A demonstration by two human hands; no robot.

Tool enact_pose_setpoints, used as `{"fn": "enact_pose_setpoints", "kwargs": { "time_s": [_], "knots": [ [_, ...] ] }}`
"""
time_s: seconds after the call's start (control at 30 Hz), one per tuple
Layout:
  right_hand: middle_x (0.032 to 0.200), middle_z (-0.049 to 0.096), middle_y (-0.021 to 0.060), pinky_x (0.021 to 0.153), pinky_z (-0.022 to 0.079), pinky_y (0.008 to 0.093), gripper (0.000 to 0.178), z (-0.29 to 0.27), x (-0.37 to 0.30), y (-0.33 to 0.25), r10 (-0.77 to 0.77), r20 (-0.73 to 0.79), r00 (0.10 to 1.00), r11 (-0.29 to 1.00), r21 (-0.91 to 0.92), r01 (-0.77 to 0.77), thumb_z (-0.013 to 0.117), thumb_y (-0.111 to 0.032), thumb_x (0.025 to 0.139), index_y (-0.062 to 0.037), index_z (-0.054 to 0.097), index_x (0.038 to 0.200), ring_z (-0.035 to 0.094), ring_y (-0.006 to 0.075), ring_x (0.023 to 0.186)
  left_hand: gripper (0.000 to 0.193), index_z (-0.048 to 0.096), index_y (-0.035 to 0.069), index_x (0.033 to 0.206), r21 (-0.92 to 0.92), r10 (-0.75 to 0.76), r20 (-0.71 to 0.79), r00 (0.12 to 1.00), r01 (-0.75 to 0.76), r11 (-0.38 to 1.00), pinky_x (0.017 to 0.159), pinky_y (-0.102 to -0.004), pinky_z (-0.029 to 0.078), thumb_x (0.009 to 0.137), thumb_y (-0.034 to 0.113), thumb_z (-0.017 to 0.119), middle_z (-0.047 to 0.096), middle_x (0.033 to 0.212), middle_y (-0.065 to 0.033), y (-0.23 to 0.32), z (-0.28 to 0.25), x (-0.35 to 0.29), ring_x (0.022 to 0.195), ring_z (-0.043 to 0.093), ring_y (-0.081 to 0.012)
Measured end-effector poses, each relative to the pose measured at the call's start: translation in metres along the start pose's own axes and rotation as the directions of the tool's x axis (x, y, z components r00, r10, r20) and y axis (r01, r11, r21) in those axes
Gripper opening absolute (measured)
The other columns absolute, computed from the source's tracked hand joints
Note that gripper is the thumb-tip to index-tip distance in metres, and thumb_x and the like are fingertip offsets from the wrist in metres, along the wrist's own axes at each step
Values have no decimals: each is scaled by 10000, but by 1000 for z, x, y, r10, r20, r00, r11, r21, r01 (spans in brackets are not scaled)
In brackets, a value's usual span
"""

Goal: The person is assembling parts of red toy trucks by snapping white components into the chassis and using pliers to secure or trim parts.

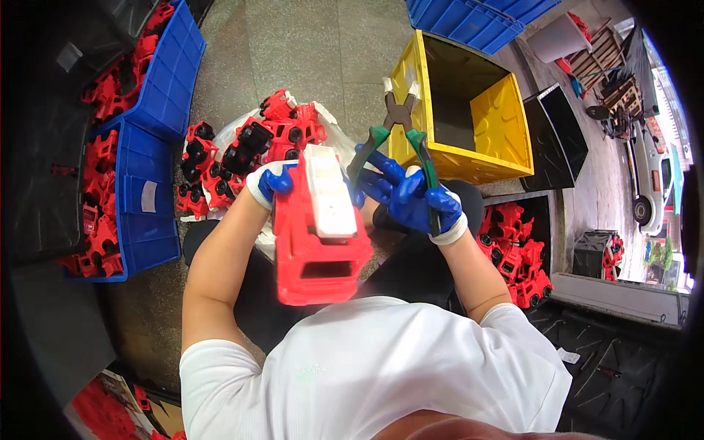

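Note:
A red plastic toy truck body (293,257) with a long white part (328,194) on it is close in front of my chest. My left hand (276,182), in a white glove with blue coating, is closed around its far side; some fingers are hidden behind it. My right hand (414,202), gloved the same way, is closed on the green handles of a pair of pliers (399,114). The handles are spread, and the white-wrapped jaw tips point away from me, apart from the toy. Beyond my left hand lies a pile of red toy trucks (220,158) with black wheels.
Blue crates (150,191) with red toys stand on the left. A yellow crate (480,165) lies ahead right, with a blue crate (469,22) behind it. More red toy trucks (517,257) fill a black container by my right elbow. Black crate panels (609,359) lie lower right.

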State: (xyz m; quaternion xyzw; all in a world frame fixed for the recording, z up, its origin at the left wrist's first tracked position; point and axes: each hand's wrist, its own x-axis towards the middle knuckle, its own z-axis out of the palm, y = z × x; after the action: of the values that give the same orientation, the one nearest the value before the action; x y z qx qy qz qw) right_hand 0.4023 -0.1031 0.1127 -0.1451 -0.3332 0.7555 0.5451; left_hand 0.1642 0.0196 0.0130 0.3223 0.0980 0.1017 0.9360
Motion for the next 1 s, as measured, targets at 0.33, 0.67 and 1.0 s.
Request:
{"fn": "enact_pose_setpoints", "kwargs": {
  "time_s": [0.33,0.67,1.0],
  "knots": [
    [1496,237,221,1115,192,507,793,-23,-4,5,11,104,995,1000,-25,-8,616,-531,771,-155,372,1424,229,348,1391,821,624,-49,1000,109,88,142,986,-104,989,841,-500,486,601,665,689,601,1034,-253,6,29,3,943,604,-406],
    [1447,315,211,1100,244,499,751,-3,6,8,-4,143,990,997,-81,16,581,-545,812,-29,437,1338,309,357,1342,701,594,-49,1064,244,46,-22,999,-39,969,918,-474,468,694,541,676,574,1122,-254,-19,-25,-1,1004,598,-381],
    [1290,529,113,1026,357,350,602,8,-23,-54,302,-174,937,731,-588,-345,653,-173,769,34,471,1304,516,219,1166,470,576,-10,1154,746,-152,-72,986,154,648,891,-268,447,714,65,721,630,1053,-25,27,34,-12,960,563,-100]
  ]
}}
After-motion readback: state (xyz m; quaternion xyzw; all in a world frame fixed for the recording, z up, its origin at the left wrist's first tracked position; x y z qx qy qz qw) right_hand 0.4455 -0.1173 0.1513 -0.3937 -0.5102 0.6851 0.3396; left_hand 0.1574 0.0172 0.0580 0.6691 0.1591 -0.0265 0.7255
